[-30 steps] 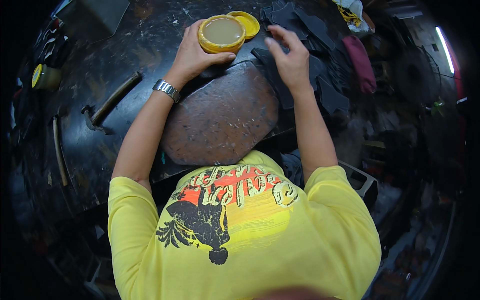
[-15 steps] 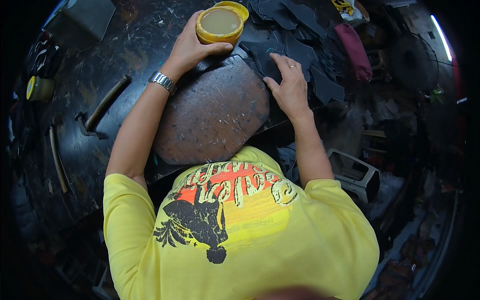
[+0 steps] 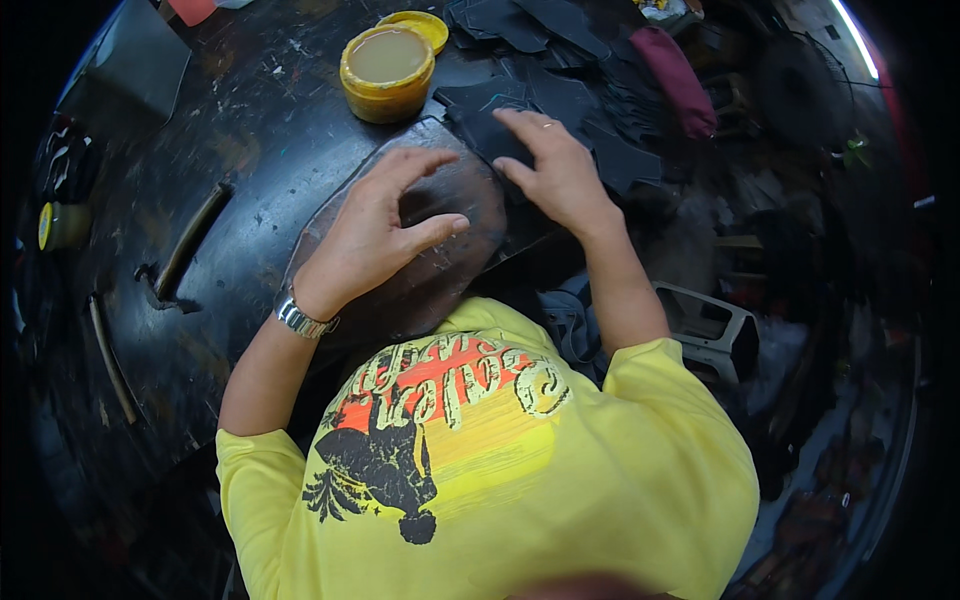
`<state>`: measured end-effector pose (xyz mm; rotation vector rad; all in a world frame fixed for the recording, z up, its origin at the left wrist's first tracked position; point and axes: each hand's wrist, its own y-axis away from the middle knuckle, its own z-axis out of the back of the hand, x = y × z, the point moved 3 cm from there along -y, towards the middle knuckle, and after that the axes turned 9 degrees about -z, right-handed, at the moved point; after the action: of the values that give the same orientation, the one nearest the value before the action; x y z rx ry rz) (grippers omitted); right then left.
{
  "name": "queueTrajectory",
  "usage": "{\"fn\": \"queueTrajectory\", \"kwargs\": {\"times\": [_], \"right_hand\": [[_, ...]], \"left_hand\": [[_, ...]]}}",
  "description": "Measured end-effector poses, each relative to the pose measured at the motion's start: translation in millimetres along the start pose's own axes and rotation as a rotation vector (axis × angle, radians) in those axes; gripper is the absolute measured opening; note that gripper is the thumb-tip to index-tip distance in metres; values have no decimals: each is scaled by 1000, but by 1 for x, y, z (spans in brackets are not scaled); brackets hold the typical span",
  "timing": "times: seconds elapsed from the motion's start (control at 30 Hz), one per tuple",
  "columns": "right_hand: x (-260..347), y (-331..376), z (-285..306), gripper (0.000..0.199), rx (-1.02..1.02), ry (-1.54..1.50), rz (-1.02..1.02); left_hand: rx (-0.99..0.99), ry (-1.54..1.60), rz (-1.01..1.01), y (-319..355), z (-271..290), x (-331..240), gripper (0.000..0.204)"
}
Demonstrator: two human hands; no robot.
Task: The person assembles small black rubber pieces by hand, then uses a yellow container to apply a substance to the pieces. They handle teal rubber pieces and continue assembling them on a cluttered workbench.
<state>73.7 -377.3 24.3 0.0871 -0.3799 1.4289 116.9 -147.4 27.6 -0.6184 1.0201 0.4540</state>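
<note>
My left hand [image 3: 375,225], with a metal watch on its wrist, hovers over a worn brown board [image 3: 465,245] at the table's near edge. Its fingers and thumb are apart, and nothing is between them. My right hand [image 3: 560,175] is held out over the board's right side, fingers loosely spread and holding nothing, close to dark flat cut pieces [image 3: 545,95]. Beyond the board stands a yellow tub [image 3: 388,103] filled with a cloudy, pale tan substance. Its yellow lid [image 3: 432,28] lies just behind it.
A hammer [image 3: 190,240] and another wooden-handled tool [image 3: 110,360] lie at left on the dark table [image 3: 240,110]. Near them are a small jar [image 3: 65,227] and a grey metal box [image 3: 135,75]. A maroon roll [image 3: 675,85] lies at right, beyond it a fan [image 3: 800,95].
My left hand has let go of the yellow tub and drawn back toward me over the board. The right hand stays near the dark pieces, lifted slightly.
</note>
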Motion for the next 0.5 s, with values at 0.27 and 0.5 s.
{"fn": "queueTrajectory", "kwargs": {"times": [0.27,0.5], "right_hand": [[-112,22,59,68,-84,56,-310],[-139,32,43,81,-16,-47,-454]], "left_hand": [[149,-168,-117,-47,-33,4,54],[108,-685,-190,-92,-50,35,79]]}}
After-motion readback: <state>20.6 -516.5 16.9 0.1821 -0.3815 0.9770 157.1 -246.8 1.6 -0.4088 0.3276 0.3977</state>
